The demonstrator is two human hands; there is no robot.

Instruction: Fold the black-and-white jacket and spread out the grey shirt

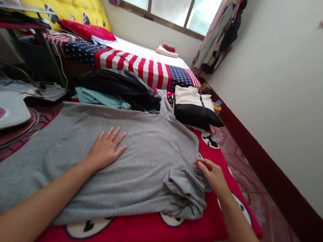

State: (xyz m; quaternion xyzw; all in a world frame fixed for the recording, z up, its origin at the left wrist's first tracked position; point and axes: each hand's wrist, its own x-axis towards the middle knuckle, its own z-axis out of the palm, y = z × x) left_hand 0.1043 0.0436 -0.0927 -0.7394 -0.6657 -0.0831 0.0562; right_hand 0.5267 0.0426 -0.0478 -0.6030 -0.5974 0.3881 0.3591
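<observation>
A grey garment [145, 142], which looks like a long shirt or dress, lies spread out across a red cloth with white round patterns [220, 161]. Its near right part is bunched into a crumpled heap [185, 188]. My left hand [107, 148] rests flat on the middle of the grey fabric, fingers spread. At the garment's right edge, just above the crumpled part, is my right hand [209, 173]. Its fingers are loosely extended and touch the fabric, with no clear grip showing. The hand hides a small part of the garment's edge.
Beyond the garment lie dark clothes [119, 86], a teal cloth [101, 98] and a folded white-and-black garment [195, 107]. A stool [5, 109] stands at left. Behind are a bed with a flag-patterned cover [143, 68] and hanging clothes [220, 31]. A white wall [290, 91] bounds the right.
</observation>
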